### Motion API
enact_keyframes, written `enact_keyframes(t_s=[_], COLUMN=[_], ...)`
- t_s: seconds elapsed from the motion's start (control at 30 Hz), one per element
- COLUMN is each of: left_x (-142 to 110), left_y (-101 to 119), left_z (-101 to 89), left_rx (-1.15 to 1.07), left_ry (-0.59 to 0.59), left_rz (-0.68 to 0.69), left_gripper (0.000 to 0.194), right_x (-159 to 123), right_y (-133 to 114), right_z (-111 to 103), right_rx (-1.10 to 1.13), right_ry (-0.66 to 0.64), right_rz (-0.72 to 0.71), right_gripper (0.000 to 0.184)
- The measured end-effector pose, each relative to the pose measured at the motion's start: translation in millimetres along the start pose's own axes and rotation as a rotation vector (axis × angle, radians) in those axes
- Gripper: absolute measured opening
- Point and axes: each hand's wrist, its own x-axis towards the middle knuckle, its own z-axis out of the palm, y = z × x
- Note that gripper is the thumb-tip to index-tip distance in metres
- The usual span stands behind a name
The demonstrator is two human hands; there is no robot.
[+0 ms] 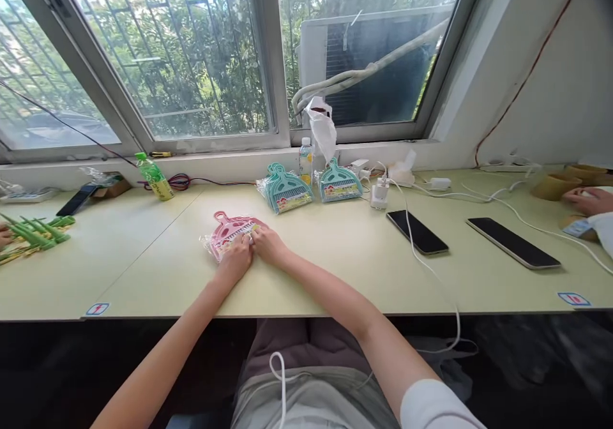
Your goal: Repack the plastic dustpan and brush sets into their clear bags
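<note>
A pink toy-size dustpan set (pixel 223 230) in clear plastic wrapping lies on the table in front of me, its handle pointing away. My left hand (pixel 235 258) is closed on the near edge of the wrapping, fingers bent. At the right edge of the same pack, my right hand (pixel 269 245) pinches the wrapping close to my left fingertips. The fingers partly cover the printed card and the lower part of the pan. Farther back lie wrapped teal dustpan sets, some stacked on the left (pixel 286 189) and another to the right (pixel 340 183).
Behind stand a green-capped bottle (pixel 154 177) and a clear bottle (pixel 305 158). To the right are a white charger (pixel 379 194), a phone (pixel 417 231), a second phone (pixel 513 242) and loose white cables. Other people's hands show at the far left and far right (pixel 591 200).
</note>
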Motion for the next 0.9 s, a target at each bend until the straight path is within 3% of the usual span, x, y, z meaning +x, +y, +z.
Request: enact_keyframes(t_s=[0.13, 0.27, 0.37, 0.57, 0.7, 0.9], left_x=[-15.9, -29.9, -29.9, -5.2, 16.5, 33.5], left_y=[-8.9, -28.5, -38.6, -49.7, -45.2, -31.9], left_z=[0.0, 2.5, 3.2, 6.2, 8.6, 18.6], left_rx=[0.13, 0.088, 0.095, 0.177, 0.293, 0.088], left_ry=[0.046, 0.106, 0.086, -0.038, -0.069, -0.101], left_rz=[-0.068, -0.104, -0.112, -0.063, 0.008, 0.128], left_gripper=[0.036, 0.039, 0.041, 0.044, 0.049, 0.051], right_x=[2.9, 8.1, 10.0, 7.4, 7.8, 7.6], right_y=[0.3, 5.2, 6.6, 2.5, 12.5, 25.8], right_z=[0.0, -4.8, -7.3, -6.8, -4.6, 2.8], right_rx=[0.056, 0.046, 0.024, -0.001, 0.008, 0.014], right_ry=[0.031, -0.036, -0.066, -0.047, -0.045, -0.021], right_rz=[0.084, 0.21, 0.232, 0.201, 0.219, 0.237], right_gripper=[0.028, 0.031, 0.03, 0.029, 0.029, 0.029])
